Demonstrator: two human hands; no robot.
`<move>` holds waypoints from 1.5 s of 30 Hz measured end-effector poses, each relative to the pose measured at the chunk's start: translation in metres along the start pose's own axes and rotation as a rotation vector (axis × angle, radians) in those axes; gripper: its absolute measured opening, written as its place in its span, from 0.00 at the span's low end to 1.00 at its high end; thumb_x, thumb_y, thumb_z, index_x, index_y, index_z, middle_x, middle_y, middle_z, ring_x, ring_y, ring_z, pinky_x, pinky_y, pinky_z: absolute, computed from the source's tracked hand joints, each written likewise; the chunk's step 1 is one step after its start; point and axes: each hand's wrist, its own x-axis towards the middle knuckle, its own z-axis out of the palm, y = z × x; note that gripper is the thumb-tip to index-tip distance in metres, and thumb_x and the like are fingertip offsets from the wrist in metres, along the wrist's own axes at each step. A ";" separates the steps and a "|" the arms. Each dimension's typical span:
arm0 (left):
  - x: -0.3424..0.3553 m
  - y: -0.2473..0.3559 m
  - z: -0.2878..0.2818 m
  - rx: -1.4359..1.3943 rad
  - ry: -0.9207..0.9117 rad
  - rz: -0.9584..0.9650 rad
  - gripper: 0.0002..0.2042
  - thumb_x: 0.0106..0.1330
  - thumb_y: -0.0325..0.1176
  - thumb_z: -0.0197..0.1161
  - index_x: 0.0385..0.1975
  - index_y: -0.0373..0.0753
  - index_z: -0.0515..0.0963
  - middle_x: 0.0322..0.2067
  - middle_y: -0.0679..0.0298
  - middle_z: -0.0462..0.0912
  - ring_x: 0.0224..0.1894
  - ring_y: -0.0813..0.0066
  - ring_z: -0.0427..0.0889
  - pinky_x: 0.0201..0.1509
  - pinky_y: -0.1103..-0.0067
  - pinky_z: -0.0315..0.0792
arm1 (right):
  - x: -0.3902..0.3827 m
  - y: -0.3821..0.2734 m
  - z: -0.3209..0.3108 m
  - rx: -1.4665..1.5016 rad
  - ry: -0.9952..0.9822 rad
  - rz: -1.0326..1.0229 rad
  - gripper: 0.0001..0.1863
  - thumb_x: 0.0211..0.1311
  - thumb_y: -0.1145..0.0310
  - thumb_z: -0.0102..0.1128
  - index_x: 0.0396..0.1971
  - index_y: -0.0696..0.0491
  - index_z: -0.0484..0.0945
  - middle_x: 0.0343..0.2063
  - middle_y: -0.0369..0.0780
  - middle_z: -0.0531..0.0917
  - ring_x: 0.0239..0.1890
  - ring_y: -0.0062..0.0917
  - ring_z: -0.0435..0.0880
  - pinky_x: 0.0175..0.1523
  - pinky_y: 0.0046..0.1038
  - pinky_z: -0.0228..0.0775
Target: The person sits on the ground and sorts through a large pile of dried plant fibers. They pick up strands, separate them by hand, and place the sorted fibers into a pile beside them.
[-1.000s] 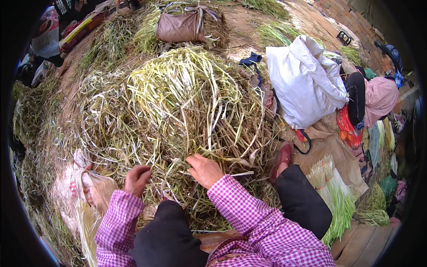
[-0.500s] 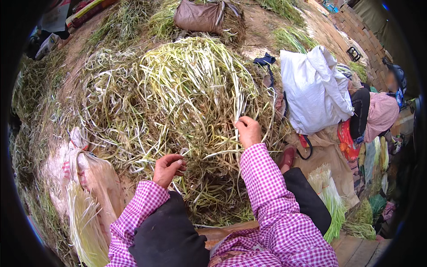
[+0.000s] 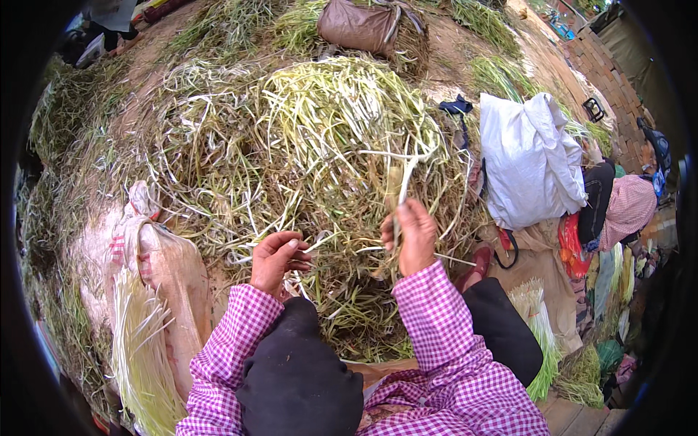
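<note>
Before me lies a big tangled heap of long leafy stalks [image 3: 349,102], pale green and white on top, brown and withered lower down. Over its near right side, my right hand [image 3: 414,236] is closed on a whitish stalk [image 3: 407,178], whose upper part bends over above the fingers. Motion blurs the fingertips somewhat. My left hand [image 3: 278,261] is at the heap's near left edge, its fingers curled in toward the thumb; whether a thin strand is between them I cannot make out.
Left, a bundle of pale stalks [image 3: 142,327] leans on a beige woven sack [image 3: 182,265]. Right, a stuffed white sack [image 3: 531,160] stands near a person in checked clothing [image 3: 629,207]. Another bundle [image 3: 538,341] lies by my right leg. A brown-wrapped bale [image 3: 356,27] sits beyond the heap.
My right hand has drawn a stalk up out of the heap, and its top now bends over. The left hand stays near the same spot, and the whole view has shifted slightly.
</note>
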 end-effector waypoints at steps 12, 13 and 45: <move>-0.019 0.029 -0.004 -0.011 -0.240 0.109 0.12 0.60 0.26 0.57 0.43 0.31 0.74 0.35 0.56 0.81 0.39 0.70 0.80 0.45 0.74 0.75 | -0.054 0.065 0.044 -0.552 -0.368 -0.196 0.09 0.51 0.77 0.59 0.33 0.61 0.77 0.26 0.40 0.79 0.27 0.22 0.77 0.33 0.22 0.69; -0.023 0.029 -0.002 0.016 -0.242 0.112 0.12 0.57 0.24 0.59 0.42 0.31 0.75 0.35 0.57 0.81 0.38 0.71 0.80 0.45 0.75 0.74 | -0.056 0.063 0.047 -0.572 -0.378 -0.231 0.08 0.51 0.77 0.60 0.33 0.61 0.77 0.26 0.39 0.79 0.27 0.22 0.77 0.33 0.22 0.69; -0.069 0.025 -0.013 -0.089 -0.275 0.278 0.06 0.50 0.17 0.63 0.28 0.33 0.80 0.46 0.58 0.73 0.43 0.71 0.76 0.45 0.77 0.75 | -0.082 0.044 0.075 0.335 -0.429 0.425 0.09 0.56 0.75 0.56 0.38 0.58 0.77 0.32 0.37 0.82 0.33 0.18 0.78 0.40 0.19 0.71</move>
